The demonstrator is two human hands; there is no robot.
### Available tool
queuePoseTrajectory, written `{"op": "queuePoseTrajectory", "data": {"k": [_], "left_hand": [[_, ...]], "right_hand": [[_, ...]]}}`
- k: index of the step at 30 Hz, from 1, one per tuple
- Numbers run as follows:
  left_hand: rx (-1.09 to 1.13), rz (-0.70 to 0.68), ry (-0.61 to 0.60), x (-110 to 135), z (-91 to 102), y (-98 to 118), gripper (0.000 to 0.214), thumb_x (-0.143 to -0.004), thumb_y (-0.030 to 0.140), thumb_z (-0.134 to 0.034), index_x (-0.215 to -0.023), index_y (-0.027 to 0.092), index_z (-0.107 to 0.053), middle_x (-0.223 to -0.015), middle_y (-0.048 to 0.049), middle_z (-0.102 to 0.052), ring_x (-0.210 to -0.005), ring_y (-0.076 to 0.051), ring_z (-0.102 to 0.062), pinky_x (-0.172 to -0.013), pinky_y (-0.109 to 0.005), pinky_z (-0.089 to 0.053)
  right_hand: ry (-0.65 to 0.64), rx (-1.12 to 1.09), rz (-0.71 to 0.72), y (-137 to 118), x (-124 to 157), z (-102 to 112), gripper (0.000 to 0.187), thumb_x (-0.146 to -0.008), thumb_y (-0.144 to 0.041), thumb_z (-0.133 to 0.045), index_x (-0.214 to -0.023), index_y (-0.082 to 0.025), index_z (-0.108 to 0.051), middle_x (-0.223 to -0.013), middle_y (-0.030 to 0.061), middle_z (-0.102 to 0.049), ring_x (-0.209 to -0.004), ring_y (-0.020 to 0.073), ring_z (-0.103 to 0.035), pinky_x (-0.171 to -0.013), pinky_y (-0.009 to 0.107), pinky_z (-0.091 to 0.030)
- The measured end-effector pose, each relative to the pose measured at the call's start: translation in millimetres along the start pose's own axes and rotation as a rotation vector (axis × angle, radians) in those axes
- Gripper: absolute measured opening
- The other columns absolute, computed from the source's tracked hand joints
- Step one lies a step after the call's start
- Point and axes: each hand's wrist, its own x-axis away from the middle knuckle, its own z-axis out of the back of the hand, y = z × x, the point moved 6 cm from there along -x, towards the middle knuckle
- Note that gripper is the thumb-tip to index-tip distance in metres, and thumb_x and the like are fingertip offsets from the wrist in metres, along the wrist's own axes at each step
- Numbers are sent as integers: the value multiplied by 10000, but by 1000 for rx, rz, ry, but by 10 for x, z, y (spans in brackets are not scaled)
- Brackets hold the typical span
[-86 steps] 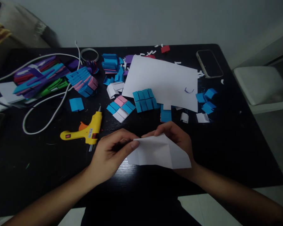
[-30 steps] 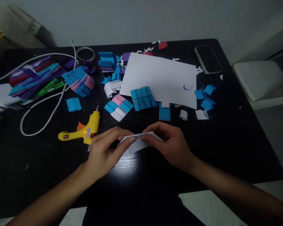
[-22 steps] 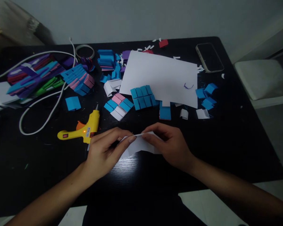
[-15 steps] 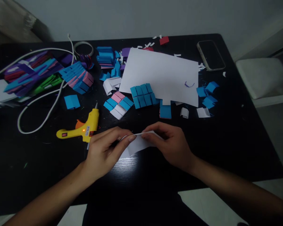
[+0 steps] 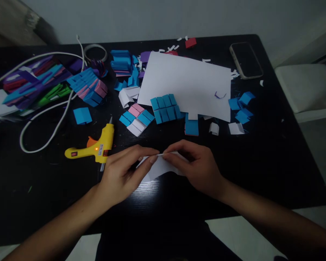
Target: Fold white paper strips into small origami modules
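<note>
Between my hands is a piece of white paper [image 5: 163, 167], its far edge pinched and its near edge curving down over the table. My left hand [image 5: 125, 172] grips that edge between thumb and fingers. Close beside it, my right hand [image 5: 198, 165] pinches the same edge, fingertips nearly meeting the left ones. A yellow glue gun [image 5: 97, 148] with a lit orange light lies just left of my left hand. Beyond my hands sit a blue folded-paper block [image 5: 165, 108] and a pink, blue and white one [image 5: 137, 119].
A large white sheet [image 5: 184, 81] covers the table's middle back. Blue paper pieces [image 5: 243, 105] lie to its right, near a phone [image 5: 246, 61]. At left are a white cable [image 5: 54, 136], a tape roll [image 5: 96, 53] and bundled coloured strips [image 5: 35, 83]. White scraps are scattered at the back.
My left fingers have extended along the paper's edge toward my right hand. The paper's near edge bows more. The camera view has shifted slightly.
</note>
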Motion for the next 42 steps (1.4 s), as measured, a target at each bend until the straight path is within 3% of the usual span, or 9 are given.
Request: {"op": "queuePoseTrajectory", "data": {"k": [9, 19, 24, 31, 42], "left_hand": [[-15, -32, 52, 5, 55, 19, 148, -901, 86, -710, -1018, 176, -702, -881, -8, -745, -761, -117, -704, -649, -232, -555], [-28, -3, 51, 13, 44, 11, 115, -904, 95, -696, -996, 165, -698, -854, -18, -746, -710, -117, -693, -603, -237, -538], [-32, 0, 71, -1, 70, 15, 99, -909, 94, -687, -971, 169, -704, -825, -7, -741, -697, -113, -691, -602, -232, -537], [-57, 16, 84, -2, 85, 24, 83, -911, 111, -692, -956, 179, -704, -815, 3, -736, -658, -104, -683, -570, -226, -521], [-61, 60, 99, -4, 96, 1, 85, -926, 139, -681, -973, 209, -699, -853, -1, -750, -702, -128, -699, -604, -259, -550]], "right_hand": [[6, -129, -126, 3, -68, 43, 103, -866, -277, -798, -952, -220, -788, -886, 4, -791, -812, 132, -743, -680, 213, -581], [29, -88, -97, -19, -64, 71, 26, -866, -212, -792, -883, -233, -791, -831, -19, -777, -794, 117, -731, -697, 207, -583], [-15, -151, -143, -17, -54, 61, 163, -828, -231, -828, -984, -231, -783, -951, 8, -792, -880, 138, -751, -725, 214, -604], [32, -110, -124, -61, -76, 88, 79, -839, -252, -818, -902, -212, -794, -851, 5, -784, -795, 131, -741, -674, 213, -596], [64, -120, -63, -59, -46, 113, 155, -832, -252, -824, -977, -229, -773, -950, 18, -784, -892, 168, -748, -762, 272, -619]]}}
